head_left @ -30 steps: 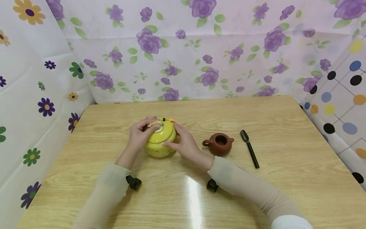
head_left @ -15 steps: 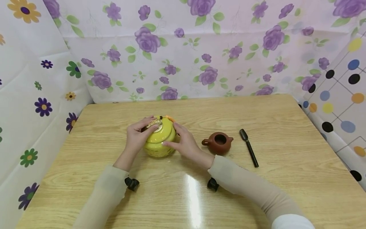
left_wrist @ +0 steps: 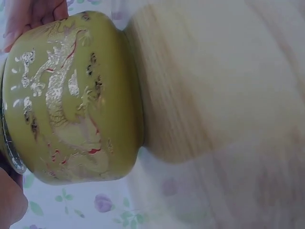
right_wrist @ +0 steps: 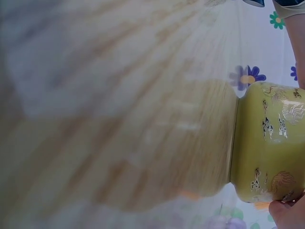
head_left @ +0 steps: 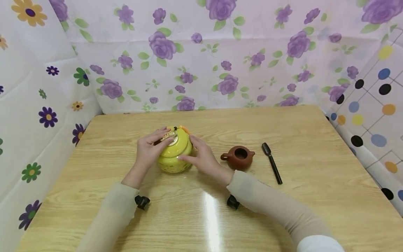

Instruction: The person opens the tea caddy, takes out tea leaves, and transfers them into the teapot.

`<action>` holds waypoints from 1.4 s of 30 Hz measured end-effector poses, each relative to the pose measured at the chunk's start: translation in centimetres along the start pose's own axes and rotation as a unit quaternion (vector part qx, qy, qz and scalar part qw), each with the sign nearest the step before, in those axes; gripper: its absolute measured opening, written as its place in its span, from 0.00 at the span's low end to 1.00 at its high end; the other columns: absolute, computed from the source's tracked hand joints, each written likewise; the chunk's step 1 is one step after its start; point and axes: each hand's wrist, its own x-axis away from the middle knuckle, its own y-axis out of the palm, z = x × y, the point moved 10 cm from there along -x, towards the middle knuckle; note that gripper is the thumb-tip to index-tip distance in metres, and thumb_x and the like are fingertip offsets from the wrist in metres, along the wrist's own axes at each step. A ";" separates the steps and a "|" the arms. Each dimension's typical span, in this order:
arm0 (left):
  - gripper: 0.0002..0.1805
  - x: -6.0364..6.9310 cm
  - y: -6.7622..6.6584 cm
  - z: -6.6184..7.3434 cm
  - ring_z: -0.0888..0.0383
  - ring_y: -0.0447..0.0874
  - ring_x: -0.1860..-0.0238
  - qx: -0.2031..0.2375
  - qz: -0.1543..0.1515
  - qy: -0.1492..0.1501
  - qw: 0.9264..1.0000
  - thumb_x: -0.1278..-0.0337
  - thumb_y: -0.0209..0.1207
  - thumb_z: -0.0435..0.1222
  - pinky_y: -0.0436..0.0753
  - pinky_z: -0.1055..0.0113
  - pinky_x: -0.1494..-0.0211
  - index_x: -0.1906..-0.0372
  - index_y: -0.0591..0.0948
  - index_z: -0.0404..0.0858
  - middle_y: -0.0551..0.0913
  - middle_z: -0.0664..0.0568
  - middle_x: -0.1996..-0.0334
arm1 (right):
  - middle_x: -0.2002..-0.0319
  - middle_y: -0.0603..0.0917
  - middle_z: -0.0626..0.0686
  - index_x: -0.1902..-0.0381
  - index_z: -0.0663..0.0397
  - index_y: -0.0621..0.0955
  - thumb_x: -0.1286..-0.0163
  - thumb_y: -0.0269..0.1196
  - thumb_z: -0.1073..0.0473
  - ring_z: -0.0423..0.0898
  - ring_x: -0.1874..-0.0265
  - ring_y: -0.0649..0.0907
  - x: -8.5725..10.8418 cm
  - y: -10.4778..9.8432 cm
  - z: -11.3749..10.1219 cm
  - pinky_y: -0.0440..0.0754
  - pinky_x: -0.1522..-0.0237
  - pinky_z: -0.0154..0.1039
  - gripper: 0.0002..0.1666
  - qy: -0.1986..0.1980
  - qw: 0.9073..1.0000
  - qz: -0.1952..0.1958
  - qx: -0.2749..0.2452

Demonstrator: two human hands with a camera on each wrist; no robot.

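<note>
A yellow lidded jar [head_left: 174, 163] stands upright on the table, with an ornate gold knob [head_left: 169, 135] and an orange tassel [head_left: 184, 129] at its lid [head_left: 180, 147]. The left hand [head_left: 149, 148] holds the lid at its left, thumb and fingers around the knob. Against the jar's right side, the right hand [head_left: 203, 157] rests with thumb in front and fingers behind. The left wrist view shows the jar's dragon pattern [left_wrist: 71, 100] close up, with right-hand fingers [left_wrist: 35, 16] at its edge. In the right wrist view a thumb [right_wrist: 283, 212] touches the jar [right_wrist: 252, 143].
A brown teapot [head_left: 241, 161] without a lid stands right of the jar, its handle toward the right hand. Further right lies a dark scoop [head_left: 273, 164]. Flowered cloths [head_left: 189, 45] hang behind and beside the wooden table [head_left: 176, 224].
The head view has shifted slightly. Both hands keep their places at the jar, and the lid appears still on it.
</note>
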 end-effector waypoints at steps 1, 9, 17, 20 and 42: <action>0.15 -0.1 -0.1 0.2 0.49 0.78 0.42 -0.008 -0.001 0.006 1.000 0.53 0.69 0.29 0.73 0.67 0.35 0.56 0.85 0.30 0.83 0.40 0.51 | 0.30 0.62 0.64 0.29 0.65 0.60 0.45 0.71 0.44 0.56 0.30 0.63 0.0 0.0 0.1 0.62 0.29 0.48 0.54 0.002 1.000 0.002 0.002; 0.15 -0.8 -1.2 2.9 0.47 0.77 0.41 -0.038 -0.012 -0.002 0.999 0.50 0.67 0.29 0.70 0.63 0.33 0.55 0.83 0.28 0.80 0.37 0.49 | 0.30 0.63 0.62 0.29 0.63 0.60 0.45 0.71 0.46 0.54 0.30 0.62 -0.2 -0.5 0.5 0.62 0.29 0.46 0.53 0.020 1.000 0.017 -0.005; 0.15 -0.2 -3.6 2.1 0.50 0.78 0.42 -0.048 0.017 -0.003 0.999 0.52 0.68 0.28 0.73 0.77 0.38 0.56 0.85 0.29 0.83 0.40 0.50 | 0.30 0.63 0.61 0.30 0.63 0.61 0.45 0.71 0.47 0.55 0.30 0.63 -0.2 -0.5 0.9 0.65 0.31 0.47 0.52 0.018 1.000 0.020 -0.011; 0.15 0.7 -4.8 1.6 0.57 0.79 0.43 -0.055 0.036 0.003 0.998 0.52 0.69 0.29 0.73 0.80 0.40 0.56 0.86 0.32 0.84 0.42 0.51 | 0.30 0.62 0.62 0.30 0.64 0.61 0.44 0.71 0.48 0.55 0.31 0.63 -0.1 -0.1 1.0 0.69 0.33 0.47 0.52 0.016 1.000 0.012 -0.020; 0.16 9.6 -10.2 -0.8 0.78 0.76 0.48 -0.085 0.090 -0.128 0.984 0.55 0.70 0.28 0.70 0.84 0.40 0.56 0.85 0.29 0.84 0.61 0.54 | 0.30 0.62 0.64 0.30 0.64 0.61 0.45 0.72 0.49 0.54 0.30 0.63 -0.1 0.1 0.1 0.72 0.36 0.43 0.51 -0.006 1.000 0.005 -0.021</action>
